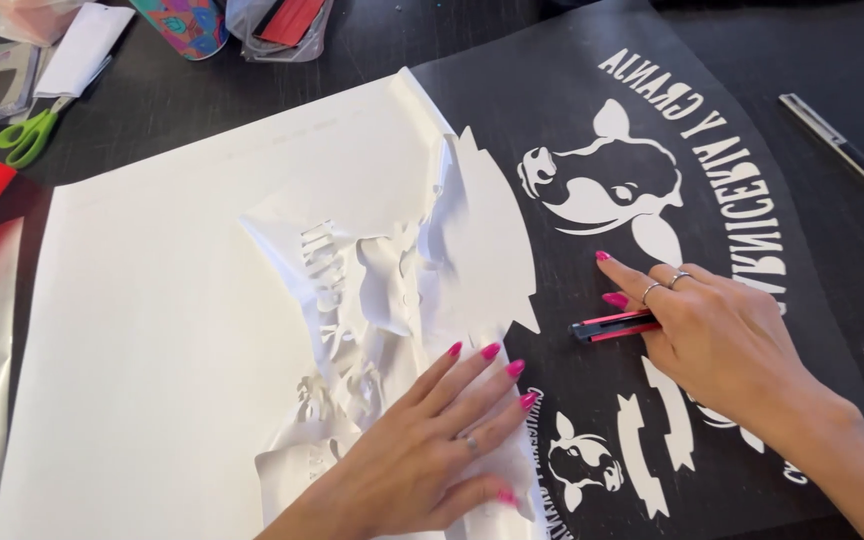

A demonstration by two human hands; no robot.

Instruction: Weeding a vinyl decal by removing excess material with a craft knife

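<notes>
While the left hand [432, 440] lay flat with its fingers spread wide at the bottom middle of the frame, it pressed down on the crumpled white sheet [392, 270], most likely so the sheet would not slide. That peeled-up white layer sat bunched in the middle of the frame, on top of a big white backing sheet [152, 330] that filled the left side. The right hand [722, 340], at the lower right, had its fingers closed around a pink and black craft knife [612, 326], with the tip pointing left toward the peeled edge. It rested on the black sheet with white cut-out shapes [572, 180], an animal head among them. Green scissors [30, 132] lay at the upper left, and a metal ruler [845, 148] lay at the upper right, well apart from both hands.
</notes>
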